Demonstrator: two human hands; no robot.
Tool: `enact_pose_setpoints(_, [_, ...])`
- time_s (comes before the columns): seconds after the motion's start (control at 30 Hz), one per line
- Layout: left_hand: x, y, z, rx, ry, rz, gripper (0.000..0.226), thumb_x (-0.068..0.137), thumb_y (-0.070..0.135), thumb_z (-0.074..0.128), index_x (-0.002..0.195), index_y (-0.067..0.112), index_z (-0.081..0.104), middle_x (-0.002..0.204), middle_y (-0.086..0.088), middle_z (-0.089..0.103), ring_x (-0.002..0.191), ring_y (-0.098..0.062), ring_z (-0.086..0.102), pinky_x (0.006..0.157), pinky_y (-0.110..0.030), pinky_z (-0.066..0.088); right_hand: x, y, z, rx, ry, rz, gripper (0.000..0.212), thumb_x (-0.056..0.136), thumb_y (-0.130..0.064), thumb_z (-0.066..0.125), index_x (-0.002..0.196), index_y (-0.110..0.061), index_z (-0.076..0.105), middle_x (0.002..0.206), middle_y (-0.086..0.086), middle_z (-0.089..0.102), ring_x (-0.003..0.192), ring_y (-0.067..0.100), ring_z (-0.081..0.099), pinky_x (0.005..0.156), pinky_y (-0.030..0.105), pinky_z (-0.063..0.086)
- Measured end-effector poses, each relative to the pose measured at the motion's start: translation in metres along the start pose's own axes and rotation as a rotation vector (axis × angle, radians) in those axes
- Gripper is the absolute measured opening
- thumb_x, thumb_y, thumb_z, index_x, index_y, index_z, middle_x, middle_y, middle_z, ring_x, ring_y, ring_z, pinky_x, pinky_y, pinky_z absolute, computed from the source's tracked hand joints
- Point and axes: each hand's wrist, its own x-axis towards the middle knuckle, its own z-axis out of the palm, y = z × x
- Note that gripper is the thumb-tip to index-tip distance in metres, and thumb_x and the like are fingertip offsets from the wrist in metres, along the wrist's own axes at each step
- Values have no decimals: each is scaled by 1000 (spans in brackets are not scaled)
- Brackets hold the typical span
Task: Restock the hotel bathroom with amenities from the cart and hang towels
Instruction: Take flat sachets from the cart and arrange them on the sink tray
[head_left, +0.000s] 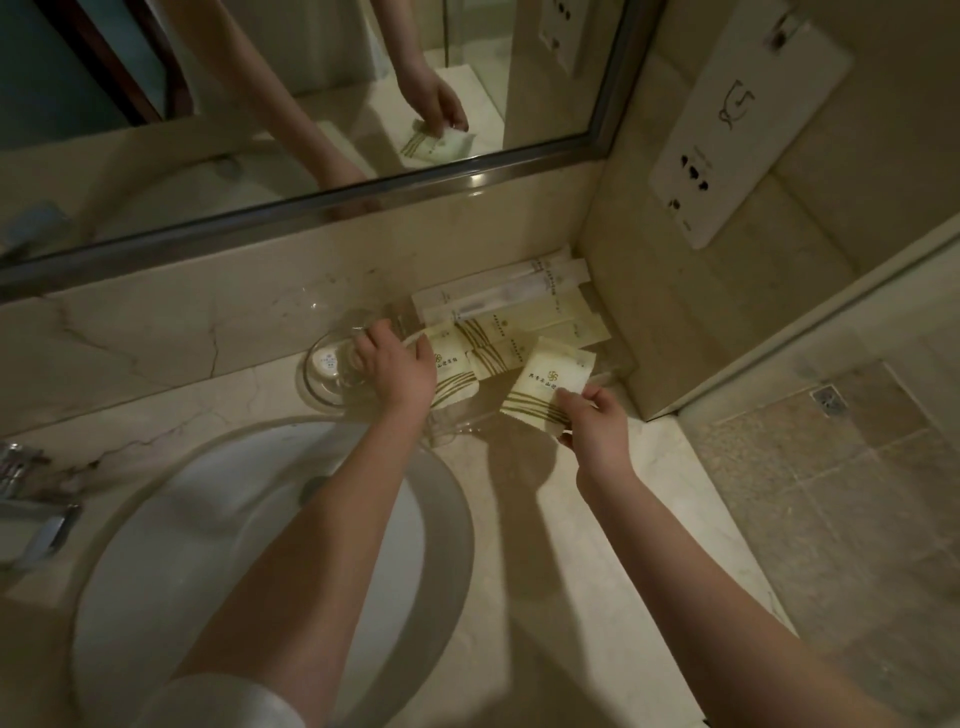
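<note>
Marble counter (571, 571): right hand (597, 427) grip pinches sachet (550, 378); left hand (397, 371) grips glass dish (323, 382)

dim, warm light | soft arm shadows on counter (519, 519) | wide-angle bending (edges) | slight blur

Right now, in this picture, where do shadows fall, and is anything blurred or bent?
Head view: light is dim and warm; the arms throw dark shadows on the counter below the sachet pinched by the right hand; the mirror frame bows from the wide lens; the faucet at the left edge looks smeared.
</note>
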Motion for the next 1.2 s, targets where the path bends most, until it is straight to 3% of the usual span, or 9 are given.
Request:
enact_pose_setpoints(0.07, [-10, 1, -6, 92, -19, 197, 49, 85, 28, 62, 126, 5, 48, 138, -16, 38, 126, -35, 33, 106, -43, 31, 3, -1, -4, 23, 54, 14, 30, 88, -11, 59, 67, -19, 38, 70, 0, 52, 62, 14, 50, 56, 25, 40])
enact_pose_setpoints(0.13, [-21, 7, -10, 216, -151, 406, 53, 86, 37, 60, 134, 16, 47, 146, -8, 33, 136, -30, 23, 111, -44, 25, 7, 0, -10, 67, 102, 40, 33, 87, -11, 59, 67, -19, 35, 69, 1, 48, 59, 15, 46, 52, 25, 39])
enact_pose_setpoints(0.27, [-30, 11, -4, 513, -404, 650, 58, 94, 49, 39, 147, 28, 26, 159, 1, 8, 147, -22, -5, 117, -50, 4, 15, 5, -10, 144, 143, 121, 32, 89, -13, 59, 68, -19, 35, 69, 1, 48, 55, 14, 48, 51, 25, 39])
enact_pose_setpoints(0.5, [-23, 1, 13, 611, -482, 710, 50, 100, 39, 29, 148, 29, 21, 160, 1, 8, 147, -19, -5, 116, -49, -3, 29, 4, -8, 169, 182, 136, 35, 88, -13, 62, 67, -19, 35, 65, 1, 47, 54, 15, 45, 51, 26, 38])
enact_pose_setpoints(0.73, [-32, 26, 24, 691, -505, 834, 53, 100, 38, 27, 150, 26, 14, 160, 3, 2, 147, -17, -5, 117, -52, -3, 44, -15, -24, -27, 301, -51, 20, 85, -20, 65, 71, -21, 50, 78, 2, 59, 81, 26, 59, 82, 45, 50])
enact_pose_setpoints(1.0, [-32, 25, 28, 783, -538, 763, 52, 101, 34, 21, 150, 25, 10, 160, 4, 0, 147, -18, 1, 117, -51, 0, 47, -18, -29, -16, 285, -132, 23, 86, -16, 63, 69, -21, 49, 76, 0, 60, 79, 24, 59, 77, 42, 50])
enact_pose_setpoints(1.2, [-35, 25, 19, 698, -506, 756, 52, 100, 35, 27, 150, 24, 14, 160, 2, 3, 147, -18, -1, 118, -49, 0, 46, -14, -28, 24, 280, -62, 22, 84, -18, 66, 72, -21, 47, 84, 6, 59, 75, 21, 55, 72, 37, 46])
